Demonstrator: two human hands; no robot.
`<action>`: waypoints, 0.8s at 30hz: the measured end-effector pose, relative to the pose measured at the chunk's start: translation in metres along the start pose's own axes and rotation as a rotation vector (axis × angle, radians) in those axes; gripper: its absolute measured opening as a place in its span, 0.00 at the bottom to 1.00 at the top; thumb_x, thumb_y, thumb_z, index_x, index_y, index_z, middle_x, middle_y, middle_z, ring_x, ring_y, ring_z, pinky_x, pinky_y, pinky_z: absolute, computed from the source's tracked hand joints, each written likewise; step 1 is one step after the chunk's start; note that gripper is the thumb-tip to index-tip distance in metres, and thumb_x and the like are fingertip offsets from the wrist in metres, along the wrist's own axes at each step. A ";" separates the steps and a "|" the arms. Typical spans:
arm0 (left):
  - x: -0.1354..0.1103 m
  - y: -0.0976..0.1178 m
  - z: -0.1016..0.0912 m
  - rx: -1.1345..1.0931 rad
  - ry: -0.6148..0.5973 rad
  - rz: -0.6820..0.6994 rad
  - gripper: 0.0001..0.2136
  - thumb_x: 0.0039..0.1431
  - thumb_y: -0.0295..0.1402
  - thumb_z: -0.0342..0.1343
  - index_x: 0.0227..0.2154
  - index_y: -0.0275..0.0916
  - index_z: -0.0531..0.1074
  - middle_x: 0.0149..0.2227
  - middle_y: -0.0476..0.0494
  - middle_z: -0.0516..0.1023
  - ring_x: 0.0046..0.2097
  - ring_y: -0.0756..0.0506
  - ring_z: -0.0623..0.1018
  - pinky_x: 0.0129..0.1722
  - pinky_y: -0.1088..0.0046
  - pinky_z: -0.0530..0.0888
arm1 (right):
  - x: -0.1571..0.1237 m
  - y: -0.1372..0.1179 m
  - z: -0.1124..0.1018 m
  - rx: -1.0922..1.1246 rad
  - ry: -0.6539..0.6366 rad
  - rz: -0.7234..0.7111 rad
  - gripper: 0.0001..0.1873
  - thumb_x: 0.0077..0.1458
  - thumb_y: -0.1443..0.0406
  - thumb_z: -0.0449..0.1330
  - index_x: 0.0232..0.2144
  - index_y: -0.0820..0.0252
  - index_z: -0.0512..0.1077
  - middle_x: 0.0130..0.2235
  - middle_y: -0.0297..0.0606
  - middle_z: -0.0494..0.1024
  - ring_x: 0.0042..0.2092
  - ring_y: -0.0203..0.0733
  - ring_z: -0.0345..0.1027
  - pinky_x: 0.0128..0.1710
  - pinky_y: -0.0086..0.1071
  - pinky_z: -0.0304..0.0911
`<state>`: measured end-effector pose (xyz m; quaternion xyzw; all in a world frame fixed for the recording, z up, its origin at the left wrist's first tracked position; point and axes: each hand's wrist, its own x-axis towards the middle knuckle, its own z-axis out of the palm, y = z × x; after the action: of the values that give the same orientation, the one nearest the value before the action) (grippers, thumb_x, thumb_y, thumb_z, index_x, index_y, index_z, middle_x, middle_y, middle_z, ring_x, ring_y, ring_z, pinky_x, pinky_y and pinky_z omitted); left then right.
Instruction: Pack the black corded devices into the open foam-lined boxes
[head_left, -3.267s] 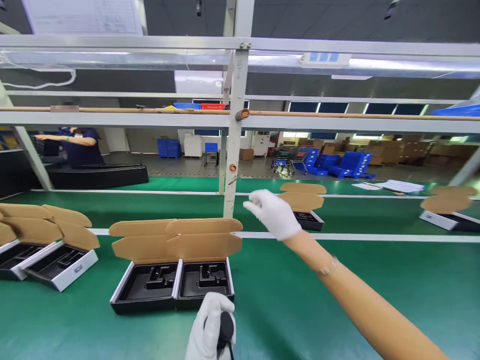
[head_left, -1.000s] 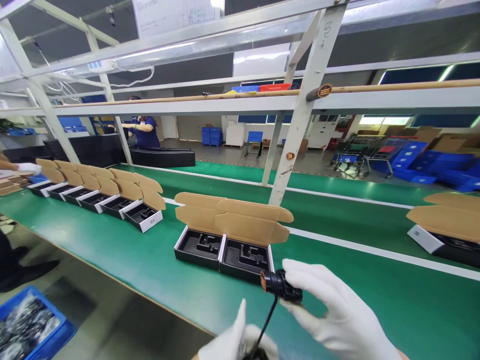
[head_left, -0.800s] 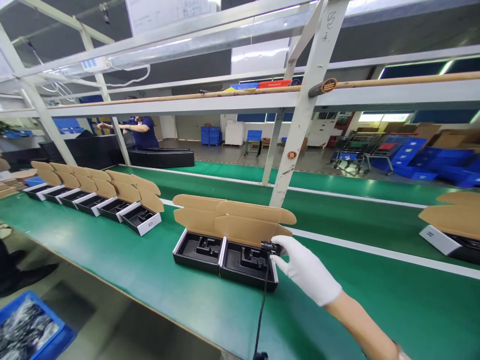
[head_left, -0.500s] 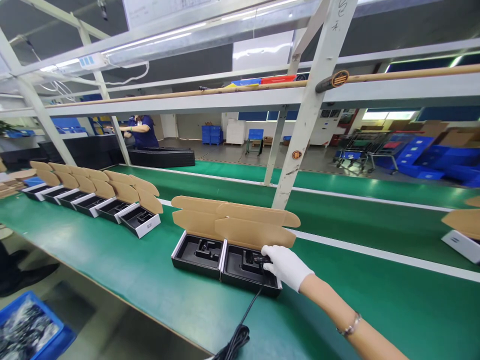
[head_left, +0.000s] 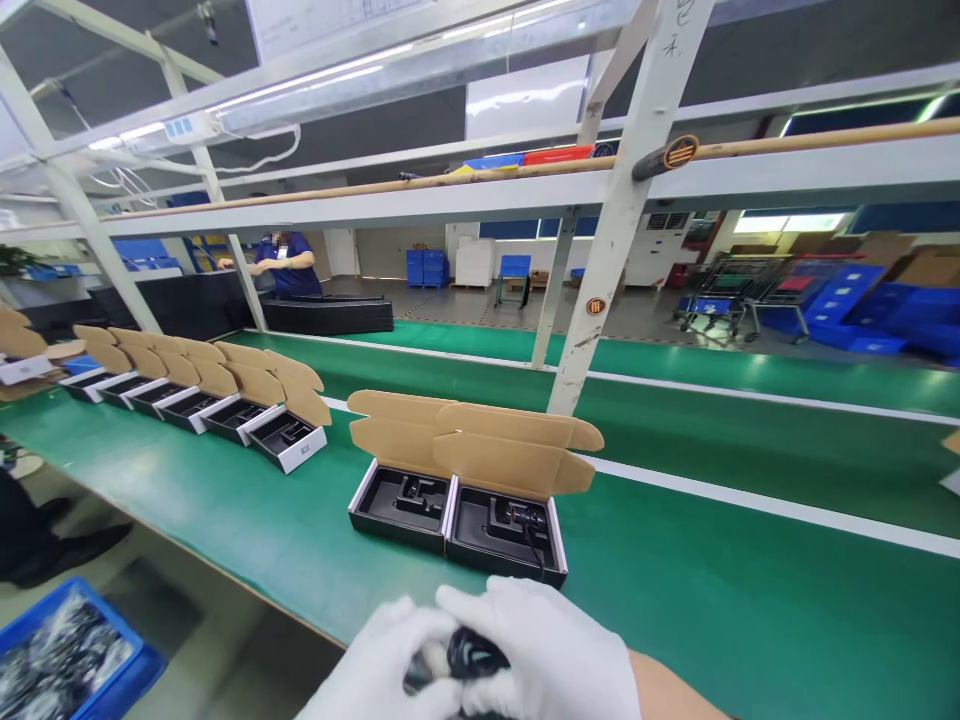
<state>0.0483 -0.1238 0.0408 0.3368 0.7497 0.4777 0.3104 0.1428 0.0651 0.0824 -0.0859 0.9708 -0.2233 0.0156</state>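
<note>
Both my hands wear white gloves and meet at the bottom edge of the view. My left hand point(head_left: 375, 665) and my right hand point(head_left: 551, 655) are closed together around a coiled black cable bundle point(head_left: 469, 655). The cable runs up into the right of two open boxes point(head_left: 506, 530), where its black plug end point(head_left: 527, 517) lies in the black moulded tray. The left box point(head_left: 401, 500) beside it holds only its black tray. Both boxes have brown cardboard lids standing open.
A row of several more open boxes point(head_left: 285, 440) lines the green belt point(head_left: 712, 590) at the left. A blue bin point(head_left: 67, 660) of bagged parts stands on the floor at the bottom left. White frame posts point(head_left: 600, 290) rise behind the boxes. A person in blue point(head_left: 285, 265) works at the far line.
My right hand set the plug end into the right box, then drew back. Both hands now grip the coiled cable near the belt's front edge.
</note>
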 end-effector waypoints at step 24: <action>0.144 0.069 0.001 0.207 -0.564 0.182 0.24 0.62 0.56 0.44 0.21 0.43 0.62 0.14 0.56 0.65 0.21 0.48 0.68 0.35 0.68 0.67 | -0.014 0.104 -0.021 -0.528 0.481 0.055 0.16 0.68 0.60 0.48 0.51 0.60 0.67 0.38 0.44 0.77 0.35 0.47 0.71 0.30 0.38 0.69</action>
<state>-0.0207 0.0139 0.0834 0.5515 0.6454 0.3124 0.4263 0.1391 0.1683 0.0556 -0.0056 0.9729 0.0219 -0.2299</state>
